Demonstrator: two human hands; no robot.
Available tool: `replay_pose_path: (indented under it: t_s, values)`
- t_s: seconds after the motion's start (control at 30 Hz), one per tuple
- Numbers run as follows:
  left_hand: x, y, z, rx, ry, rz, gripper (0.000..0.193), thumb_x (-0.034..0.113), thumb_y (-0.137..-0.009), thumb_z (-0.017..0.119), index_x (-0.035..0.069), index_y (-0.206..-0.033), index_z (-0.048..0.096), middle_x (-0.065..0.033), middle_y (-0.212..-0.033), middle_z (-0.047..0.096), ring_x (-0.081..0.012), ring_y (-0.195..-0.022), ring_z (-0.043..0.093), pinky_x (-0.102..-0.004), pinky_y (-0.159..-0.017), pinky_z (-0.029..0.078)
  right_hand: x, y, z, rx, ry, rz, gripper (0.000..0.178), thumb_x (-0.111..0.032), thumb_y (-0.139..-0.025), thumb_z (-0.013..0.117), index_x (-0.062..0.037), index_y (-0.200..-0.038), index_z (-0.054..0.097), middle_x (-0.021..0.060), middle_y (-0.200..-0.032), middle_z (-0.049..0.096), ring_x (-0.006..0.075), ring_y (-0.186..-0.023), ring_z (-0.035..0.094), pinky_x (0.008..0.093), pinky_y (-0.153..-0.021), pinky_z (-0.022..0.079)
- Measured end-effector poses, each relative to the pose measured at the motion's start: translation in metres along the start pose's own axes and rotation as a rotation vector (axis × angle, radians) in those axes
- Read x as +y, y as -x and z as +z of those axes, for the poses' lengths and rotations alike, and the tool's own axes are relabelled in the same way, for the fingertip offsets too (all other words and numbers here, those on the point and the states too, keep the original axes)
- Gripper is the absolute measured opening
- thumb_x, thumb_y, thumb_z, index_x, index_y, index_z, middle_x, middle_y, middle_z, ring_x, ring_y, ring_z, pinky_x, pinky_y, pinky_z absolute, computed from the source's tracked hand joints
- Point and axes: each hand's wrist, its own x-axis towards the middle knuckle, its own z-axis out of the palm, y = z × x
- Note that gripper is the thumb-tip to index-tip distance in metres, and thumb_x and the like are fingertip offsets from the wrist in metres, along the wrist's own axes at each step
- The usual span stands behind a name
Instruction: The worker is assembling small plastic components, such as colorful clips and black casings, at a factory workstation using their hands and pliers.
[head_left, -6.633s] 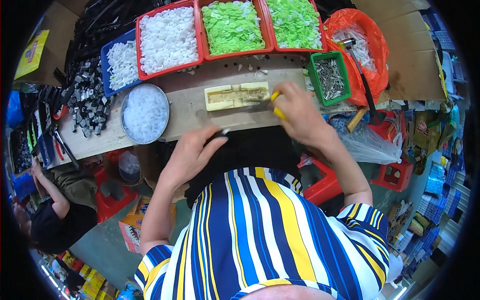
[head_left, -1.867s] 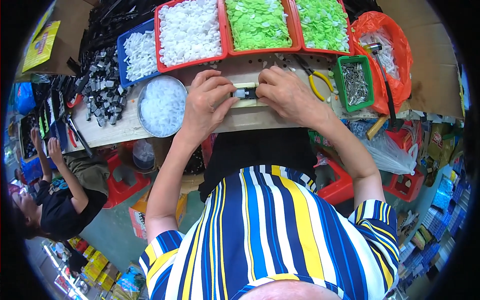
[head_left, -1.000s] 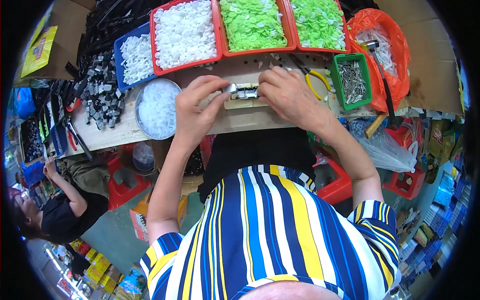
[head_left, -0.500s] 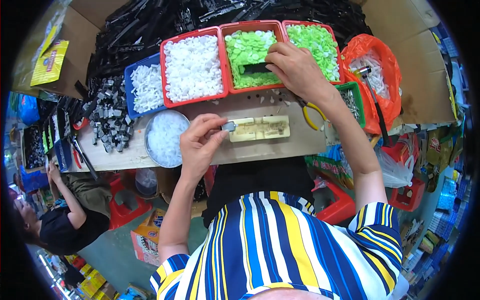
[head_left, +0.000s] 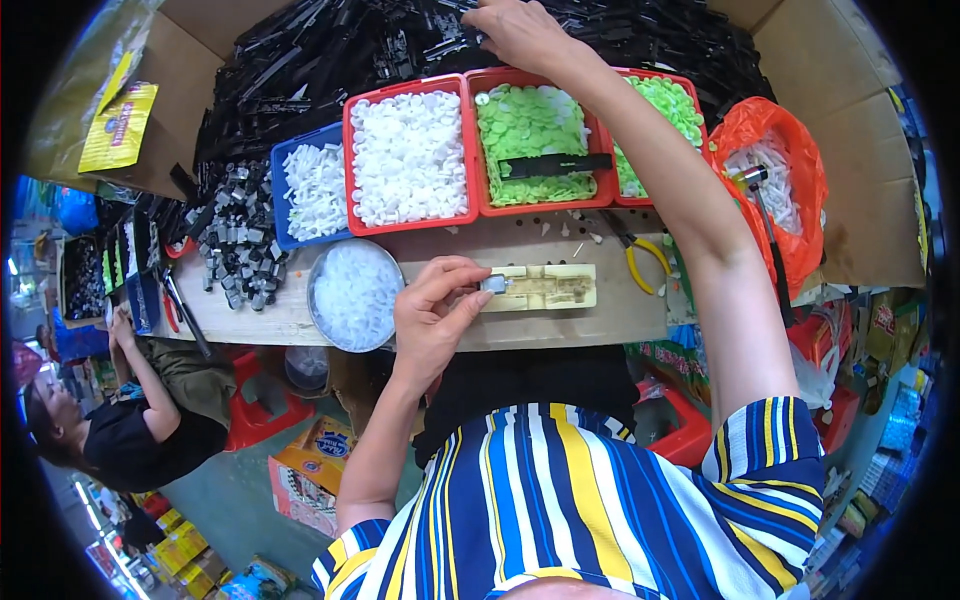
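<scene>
From my end I see the wooden tabletop [head_left: 625,322] crossing the middle of the frame. At its centre, the left hand [head_left: 437,318] pinches a small grey piece [head_left: 494,284] between thumb and fingers, at the left end of a cream block [head_left: 560,287]. The right hand [head_left: 522,38] reaches to the top of the frame, fingertips bent over a heap of black strips [head_left: 330,75]; I can't tell whether they grip one.

Below that arm, one black strip [head_left: 555,166] lies on green discs in the middle red tray [head_left: 540,207]. Yellow-handled pliers [head_left: 645,268] rest right of the block, and a round bowl [head_left: 357,350] of clear pieces stands to its left. At the right, I have a hammer [head_left: 769,230] against an orange bag [head_left: 812,185].

Lower left, another person [head_left: 130,435] in black sits near a red stool [head_left: 250,425], over a greenish floor [head_left: 225,500].
</scene>
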Motion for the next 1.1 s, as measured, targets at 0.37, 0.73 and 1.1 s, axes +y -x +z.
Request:
replay_pose_path:
  t_s: [0.37, 0.73, 1.1]
  values:
    - [0.001, 0.004, -0.015, 0.051, 0.0, 0.029, 0.024, -0.005, -0.083, 0.072, -0.002, -0.107, 0.071, -0.0082, -0.11, 0.061, -0.0119, -0.097, 0.059, -0.0228, -0.082, 0.049, -0.05, 0.083, -0.095, -0.004, -0.152, -0.006, 0.026, -0.016, -0.082, 0.07, -0.0034, -0.101, 0.057, 0.0119, -0.091, 0.065, 0.0324, -0.092, 0.064, 0.0446, -0.076, 0.051]
    - [-0.002, 0.021, -0.014, 0.057, 0.069, 0.064, 0.023, -0.005, -0.084, 0.072, -0.003, -0.107, 0.07, -0.0093, -0.11, 0.061, -0.0135, -0.098, 0.06, -0.0243, -0.083, 0.05, -0.007, 0.093, -0.091, -0.036, 0.316, 0.042, 0.021, -0.006, -0.08, 0.064, -0.0101, -0.101, 0.062, 0.0053, -0.097, 0.062, 0.0245, -0.101, 0.06, 0.0424, -0.08, 0.048]
    - [0.002, 0.009, -0.034, 0.158, -0.005, 0.024, 0.022, -0.006, -0.082, 0.072, -0.003, -0.104, 0.071, -0.0072, -0.107, 0.062, -0.0099, -0.09, 0.057, -0.0205, -0.075, 0.046, 0.008, -0.003, -0.017, 0.004, 0.019, -0.015, 0.019, -0.016, -0.081, 0.07, -0.0082, -0.099, 0.067, 0.0082, -0.1, 0.064, 0.0302, -0.103, 0.062, 0.0493, -0.08, 0.051]
